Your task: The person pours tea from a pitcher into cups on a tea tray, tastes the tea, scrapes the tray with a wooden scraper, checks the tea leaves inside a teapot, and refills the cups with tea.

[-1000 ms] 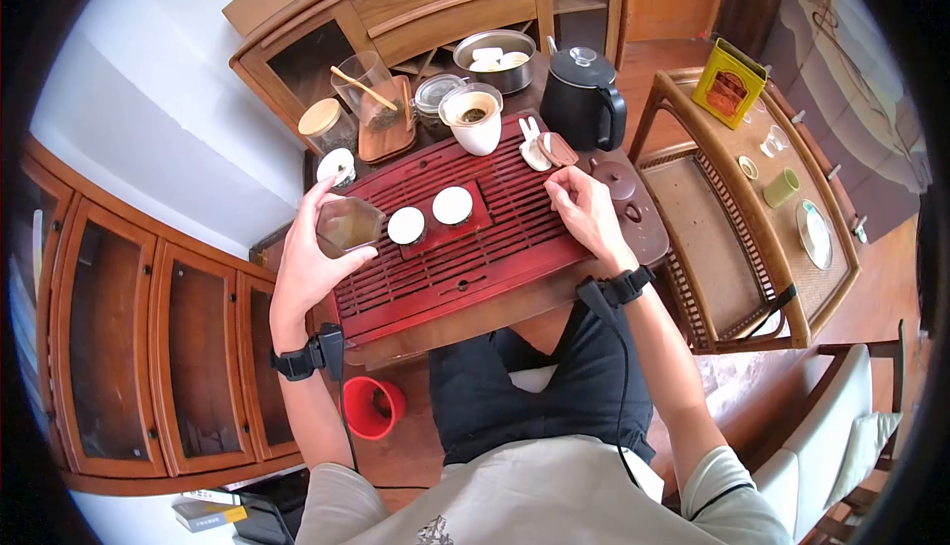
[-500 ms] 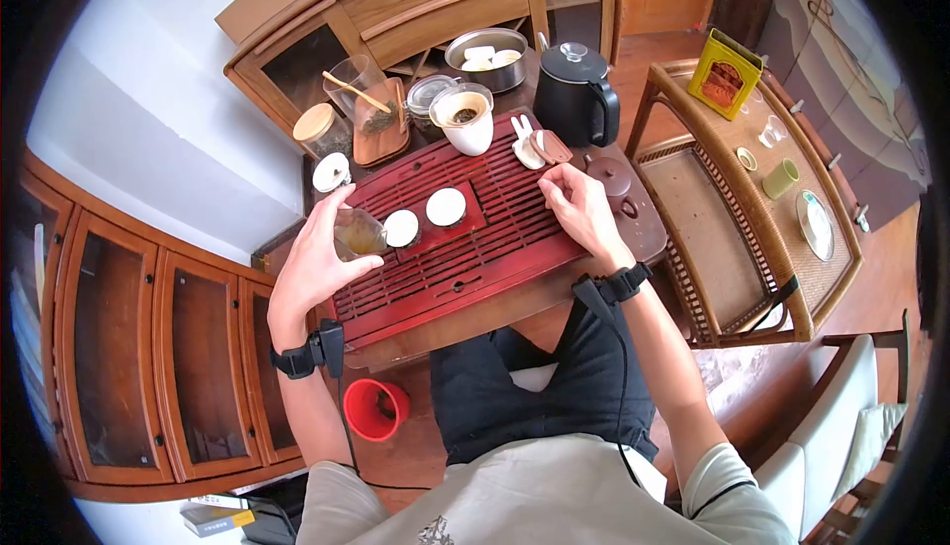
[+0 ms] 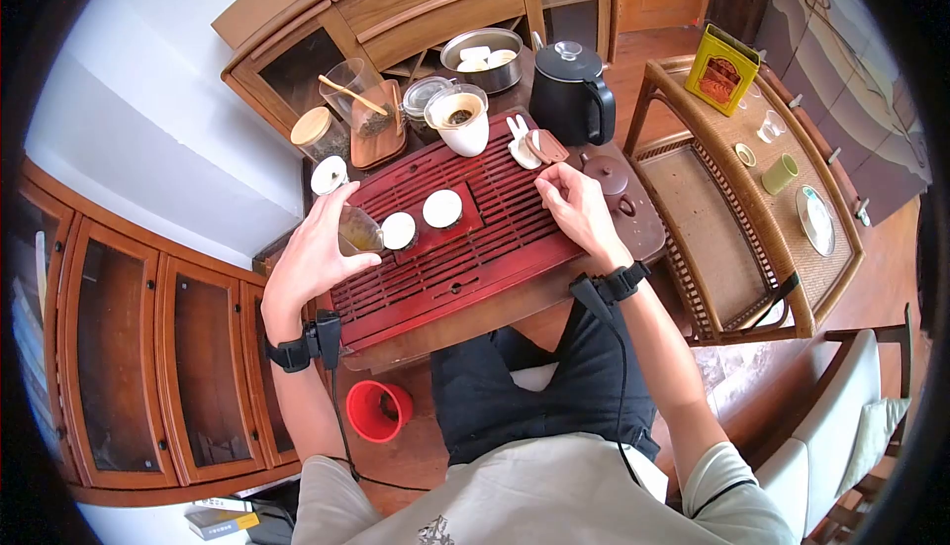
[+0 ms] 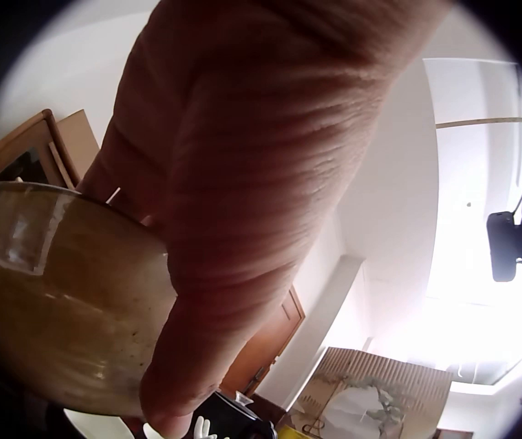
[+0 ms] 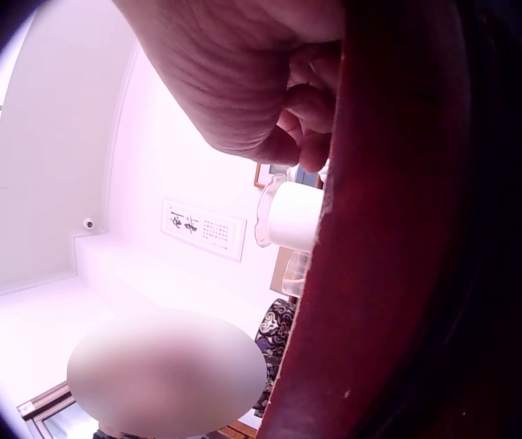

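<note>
My left hand grips a clear glass tea pitcher between thumb and fingers. The pitcher tilts to the right, with its rim right at the left white teacup; brownish liquid shows through the glass in the left wrist view. A second white teacup stands beside the first on a small red stand. Both are on the slatted red tea tray. At the tray's right side my right hand rests with loosely curled fingers and nothing in them.
Behind the tray stand a white cup with a strainer, a black kettle and a metal bowl. A brown teapot sits right of the tray, near a rabbit figurine. A lidded white cup stands at the left.
My left hand has tipped the glass pitcher further right and brought its rim to the left teacup. The right hand stays at the tray's right side. The head view shifts slightly.
</note>
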Demonstrator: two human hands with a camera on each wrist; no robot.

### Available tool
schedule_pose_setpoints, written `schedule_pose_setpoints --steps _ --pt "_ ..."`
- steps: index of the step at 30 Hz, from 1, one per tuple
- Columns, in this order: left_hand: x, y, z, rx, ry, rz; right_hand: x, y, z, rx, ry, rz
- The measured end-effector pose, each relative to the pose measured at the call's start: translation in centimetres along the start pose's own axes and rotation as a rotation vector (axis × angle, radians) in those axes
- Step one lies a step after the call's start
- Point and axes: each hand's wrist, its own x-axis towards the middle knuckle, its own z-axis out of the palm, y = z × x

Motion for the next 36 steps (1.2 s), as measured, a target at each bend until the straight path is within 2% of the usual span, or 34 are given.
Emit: schedule_pose_setpoints --steps 18,20,36 --pt "0.27 0.15 -0.62 0.044 -0.036 0.014 0.07 0.16 0.03 -0.008 -0.008 0.010" --pt "0.33 0.21 -0.84 0.027 -0.091 -0.013 0.06 0.11 0.00 0.004 -0.012 0.006" --pt "0.52 0.64 -0.57 0.059 -0.072 -0.013 0.01 -0.06 -0.03 0.015 -0.006 0.005"
